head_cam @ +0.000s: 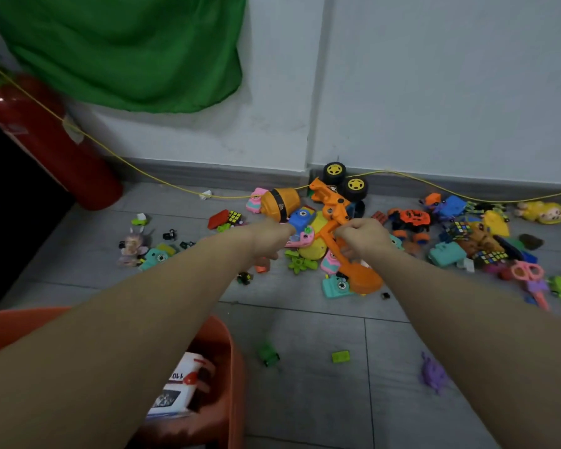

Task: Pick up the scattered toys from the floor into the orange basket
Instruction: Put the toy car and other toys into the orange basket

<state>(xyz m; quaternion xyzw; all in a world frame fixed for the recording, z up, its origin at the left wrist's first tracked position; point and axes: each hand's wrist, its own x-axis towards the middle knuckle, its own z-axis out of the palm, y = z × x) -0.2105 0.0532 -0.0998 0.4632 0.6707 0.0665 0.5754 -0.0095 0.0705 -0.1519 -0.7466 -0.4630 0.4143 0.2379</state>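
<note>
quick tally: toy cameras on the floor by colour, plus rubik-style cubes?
Teal toy cameras: 3
Pink toy cameras: 2
Blue toy cameras: 1
Puzzle cubes: 3
Total: 9, counting only what shows clearly; the pile may hide more.

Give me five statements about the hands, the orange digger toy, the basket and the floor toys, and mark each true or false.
1. The right hand grips the arm of the orange digger toy. True.
2. The orange basket holds nothing. False: a white toy vehicle lies in it.
3. The left hand reaches into the toy pile. True.
4. The purple toy sits inside the basket. False: it lies on the floor tiles, right of the basket.
5. The fire extinguisher is blue. False: it is red.
</note>
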